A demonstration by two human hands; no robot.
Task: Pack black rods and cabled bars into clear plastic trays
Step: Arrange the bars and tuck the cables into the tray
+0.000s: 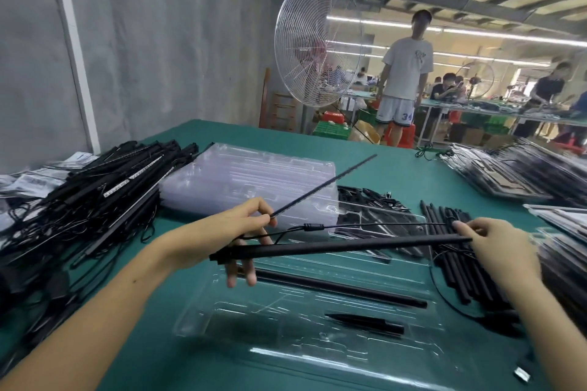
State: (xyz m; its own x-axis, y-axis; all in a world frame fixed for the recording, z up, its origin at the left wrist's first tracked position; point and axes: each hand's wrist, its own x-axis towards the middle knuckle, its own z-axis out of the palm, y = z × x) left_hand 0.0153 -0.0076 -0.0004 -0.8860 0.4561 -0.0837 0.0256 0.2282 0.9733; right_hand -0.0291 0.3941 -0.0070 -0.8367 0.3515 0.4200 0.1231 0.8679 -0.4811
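Mid-packing: gripping one end of a long black cabled bar (349, 246) in the curled right hand (502, 247), propping the other on the left hand (228, 232) while pinching a thin black rod (324, 187). Next, likely lowering level into the clear plastic tray (286, 343) beneath.

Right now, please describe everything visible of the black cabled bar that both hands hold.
The cabled bar is long, slim, matte black. It hangs nearly level above the clear tray. The left hand, also pinching a thin rod, holds its left end; the right hand pinches its right end. Its thin cable, with an inline connector, arcs above.
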